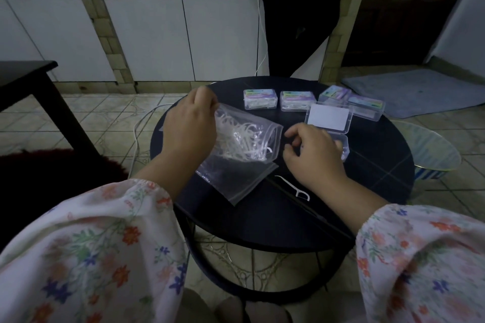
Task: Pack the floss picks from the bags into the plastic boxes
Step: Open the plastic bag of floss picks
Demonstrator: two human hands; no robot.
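Observation:
My left hand (187,134) pinches the bottom corner of a clear zip bag (244,139) full of white floss picks, tilted so its mouth points right. Under it lies a second, flat empty-looking bag (236,181). My right hand (312,155) hovers at the bag's mouth with curled fingers, over an open clear plastic box (341,144) whose lid (328,118) stands up behind it. I cannot tell whether the fingers hold a pick. One loose floss pick (294,187) lies on the round dark table (367,191) beside my right wrist.
Several closed, filled boxes line the table's far edge (260,98) (298,101) (336,94) (366,107). A dark side table (26,73) stands at left, a white cable (136,136) runs over the floor, and a striped basket (433,155) sits at right.

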